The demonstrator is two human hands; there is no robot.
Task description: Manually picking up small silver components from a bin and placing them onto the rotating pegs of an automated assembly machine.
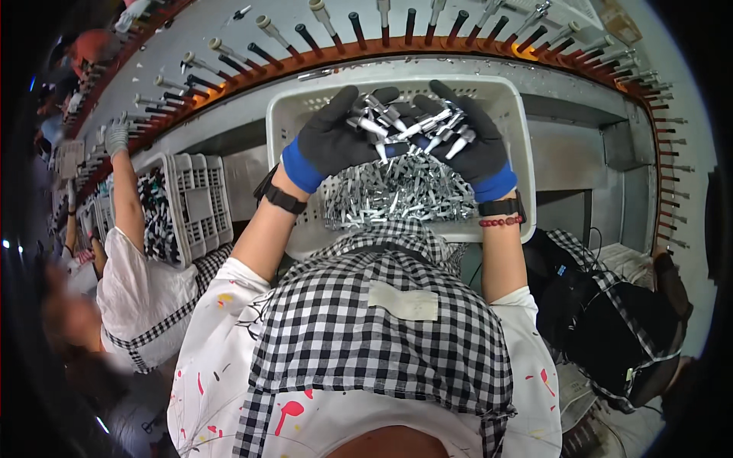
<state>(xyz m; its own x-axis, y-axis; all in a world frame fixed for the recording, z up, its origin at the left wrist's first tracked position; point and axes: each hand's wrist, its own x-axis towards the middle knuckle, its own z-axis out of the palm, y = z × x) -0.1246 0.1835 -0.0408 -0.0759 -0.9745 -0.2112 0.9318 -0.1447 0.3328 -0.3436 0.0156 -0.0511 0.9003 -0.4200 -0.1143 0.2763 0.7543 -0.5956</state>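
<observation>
Both my hands wear black gloves with blue cuffs and come together, cupped, above a white plastic basket (pixel 521 122). My left hand (pixel 328 136) cradles part of a loose handful of small silver and white tube-shaped pieces (pixel 391 114). The other part of this handful lies in my right hand (pixel 482 145), whose thumb points up and away from me. Many more such silver pieces (pixel 397 191) fill the basket under my hands. Some of my fingers are hidden beneath the handful.
Beyond the basket runs a curved orange-brown rail (pixel 359 50) with upright pegs, many carrying white, black or silver tubes. At left, a co-worker's gloved hand (pixel 117 136) reaches toward the rail, near a white crate (pixel 202 202) of dark and light pieces. Another person sits at right.
</observation>
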